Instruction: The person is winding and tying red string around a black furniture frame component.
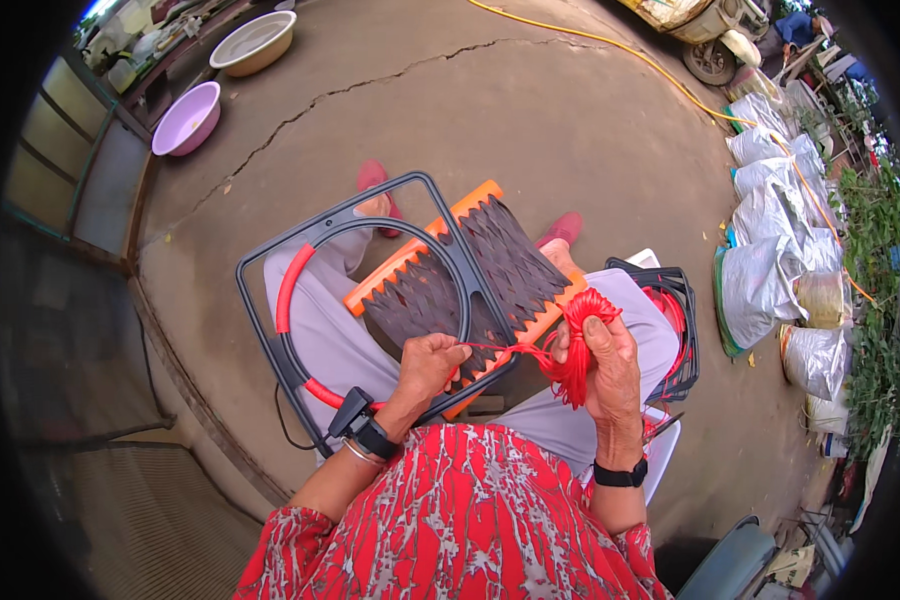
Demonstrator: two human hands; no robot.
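Observation:
A black square frame [467, 262] with a round ring inside lies tilted across my lap. Red wrapping [292, 290] covers two stretches of the ring. My left hand [430, 368] is closed at the ring's lower right, pinching a strand of red cord. From there the strand runs taut to a looped hank of red cord [573, 372], gripped in my right hand [612, 368] above my right knee. Under the frame rests an orange-barred piece [490, 190] with dark criss-cross webbing. Part of the lower ring is hidden by my left hand and wrist.
Black frames with red cord [682, 330] stand beside my right knee. White sacks [760, 285] line the right side, with a yellow hose [620, 48] running towards them. A purple basin [187, 120] and a beige basin [254, 45] sit far left. Another person [795, 30] is far right.

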